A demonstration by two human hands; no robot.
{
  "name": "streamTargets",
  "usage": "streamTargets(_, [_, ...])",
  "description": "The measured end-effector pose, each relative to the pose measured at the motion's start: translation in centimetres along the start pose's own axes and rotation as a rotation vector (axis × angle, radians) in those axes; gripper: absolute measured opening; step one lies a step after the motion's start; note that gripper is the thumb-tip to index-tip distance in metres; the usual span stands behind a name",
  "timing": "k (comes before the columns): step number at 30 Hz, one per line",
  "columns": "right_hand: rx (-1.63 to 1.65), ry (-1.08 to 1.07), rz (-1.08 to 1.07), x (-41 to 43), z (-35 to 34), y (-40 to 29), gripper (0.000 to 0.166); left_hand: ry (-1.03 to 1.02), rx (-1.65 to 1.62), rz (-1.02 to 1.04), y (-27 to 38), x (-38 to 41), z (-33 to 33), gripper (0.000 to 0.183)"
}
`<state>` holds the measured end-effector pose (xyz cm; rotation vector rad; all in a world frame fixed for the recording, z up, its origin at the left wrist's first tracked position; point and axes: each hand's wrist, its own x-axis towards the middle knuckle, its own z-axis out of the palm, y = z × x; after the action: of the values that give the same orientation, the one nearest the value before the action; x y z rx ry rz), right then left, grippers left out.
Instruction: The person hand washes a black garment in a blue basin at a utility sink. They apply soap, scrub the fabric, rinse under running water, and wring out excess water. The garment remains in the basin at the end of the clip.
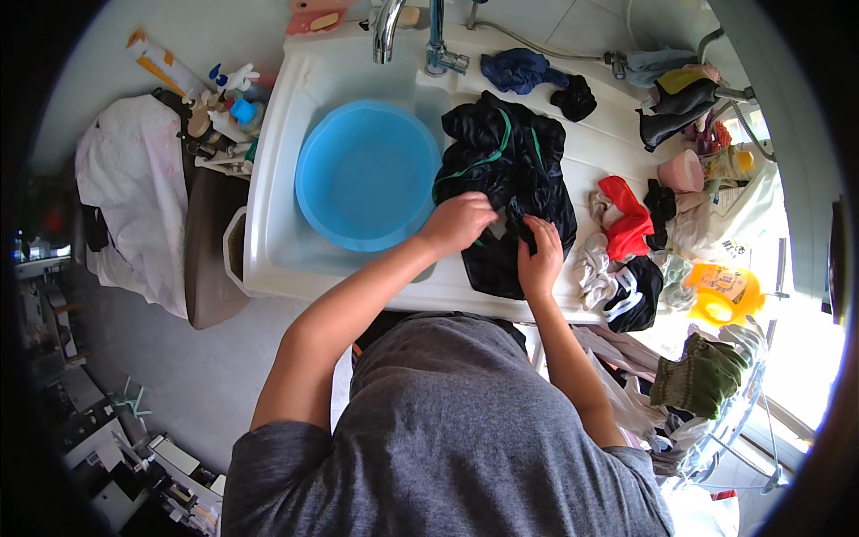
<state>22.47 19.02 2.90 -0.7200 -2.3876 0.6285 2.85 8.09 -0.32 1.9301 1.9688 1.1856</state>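
Observation:
A dark, crumpled garment with green trim lies on the white washboard part of the sink, right of the basin. My left hand is at its left side, fingers curled and slightly blurred; whether they grip the cloth cannot be told. My right hand rests on the garment's lower right part, fingertips against the fabric, grip unclear. A small pale patch shows between my hands. The round blue plastic basin stands in the sink bowl to the left and seems to hold water.
A chrome faucet rises behind the basin. Blue cloth and black cloth lie at the back. Red cloth and several small garments lie at right, near a yellow plastic container. A laundry basket with clothes stands lower right.

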Motion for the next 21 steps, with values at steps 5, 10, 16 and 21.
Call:
streamTargets(5, [0.021, 0.048, 0.011, -0.1, 0.3, 0.1, 0.037, -0.16, -0.023, -0.155, 3.2, -0.1, -0.9, 0.025])
streamTargets(10, [0.285, 0.143, 0.397, 0.1, 0.4, -0.5, 0.031, -0.183, -0.032, -0.371, 5.4, 1.8, 0.6, 0.04])
streamTargets(16, [0.521, 0.276, 0.532, 0.4, 1.0, 0.9, 0.029, -0.25, -0.192, -0.4, 3.9, 3.2, 2.1, 0.051])
streamTargets(21, [0.569, 0.299, 0.552, 0.3, 0.7, 1.2, 0.028, -0.12, -0.313, -0.43, 3.5, 2.2, 1.9, 0.034])
